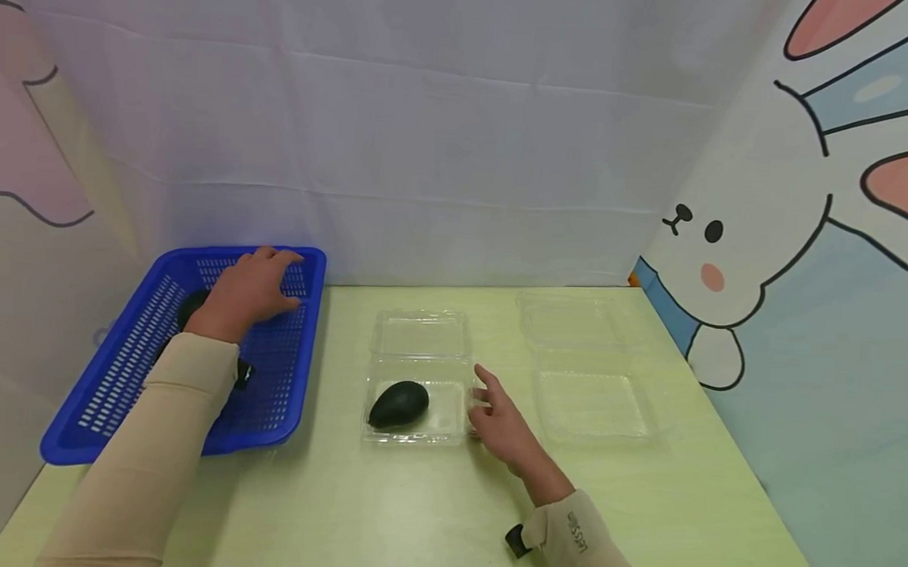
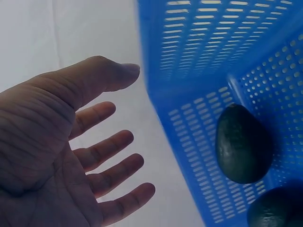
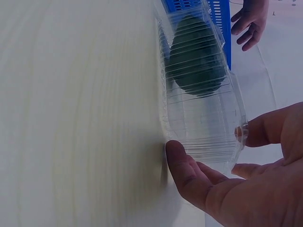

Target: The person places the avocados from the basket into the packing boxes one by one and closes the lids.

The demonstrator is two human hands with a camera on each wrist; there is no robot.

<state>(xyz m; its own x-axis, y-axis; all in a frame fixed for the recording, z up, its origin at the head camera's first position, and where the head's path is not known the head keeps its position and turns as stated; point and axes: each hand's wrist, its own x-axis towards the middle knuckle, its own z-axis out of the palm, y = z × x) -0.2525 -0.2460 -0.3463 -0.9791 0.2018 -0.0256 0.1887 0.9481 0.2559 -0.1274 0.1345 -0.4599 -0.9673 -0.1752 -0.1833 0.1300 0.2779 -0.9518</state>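
My left hand (image 1: 251,289) is over the far part of the blue basket (image 1: 309,345), fingers spread and nothing between them. In the left wrist view, a dark green avocado (image 2: 244,144) lies inside near the basket wall, beside another avocado (image 2: 274,210). My right hand (image 1: 505,427) is at the right edge of a clear plastic clamshell box (image 1: 445,408) with its lid folded back. In the right wrist view, a fingertip touches the box's rim and the other fingers lie along its side. One avocado (image 1: 400,404) rests in the left part of that box.
A second clear clamshell box (image 1: 596,405) lies unfolded to the right on the pale yellow table (image 1: 386,515). White cloth (image 1: 429,149) hangs behind the table, with a printed rabbit (image 1: 748,244) on the right side.
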